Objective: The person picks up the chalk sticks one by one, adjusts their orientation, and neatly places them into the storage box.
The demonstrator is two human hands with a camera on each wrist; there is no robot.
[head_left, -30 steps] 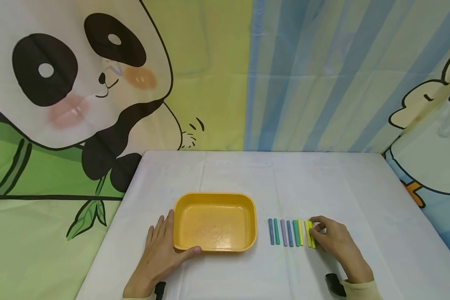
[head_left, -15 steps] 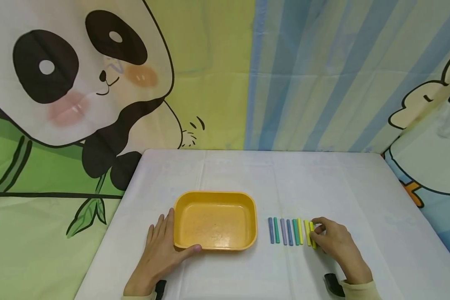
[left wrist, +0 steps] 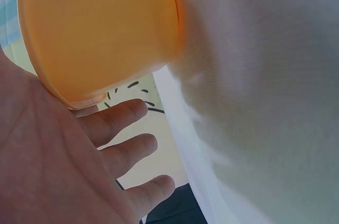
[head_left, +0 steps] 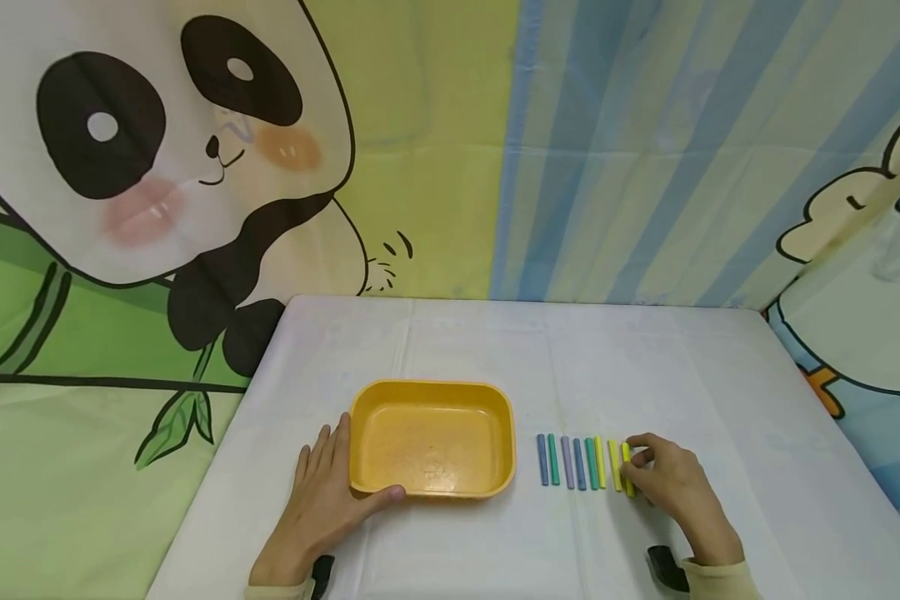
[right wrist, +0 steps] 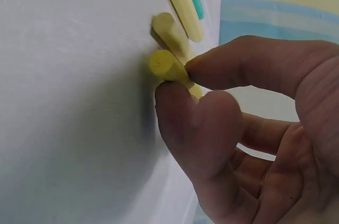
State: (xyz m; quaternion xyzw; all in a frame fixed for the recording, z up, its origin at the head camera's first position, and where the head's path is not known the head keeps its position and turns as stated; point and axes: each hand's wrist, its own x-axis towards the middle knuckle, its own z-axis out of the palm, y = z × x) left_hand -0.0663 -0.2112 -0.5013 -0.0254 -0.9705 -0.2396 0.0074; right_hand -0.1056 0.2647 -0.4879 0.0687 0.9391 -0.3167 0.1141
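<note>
the white table [head_left: 457, 342] is supporting all items. the yellow tray [head_left: 431, 433] is sitting with the left hand [head_left: 318, 504] resting straight-fingered against its eight o'clock side. at the tray's three o'clock, the right hand [head_left: 673, 479] is reaching to the row of coloured sticks [head_left: 580, 464], pinching the end yellow stick [right wrist: 162, 65]. compared with a second ago, that stick is sitting slightly farther toward three o'clock, suggesting its spacing is being adjusted. the neighbouring yellow stick [head_left: 614, 465], lying just beside at nine o'clock, is probably limiting finger room.

Cloth-lined booth [head_left: 435, 208], cartoon panda backdrop [head_left: 180, 150], blue stripes [head_left: 558, 167], white-covered table [head_left: 480, 342]
</note>
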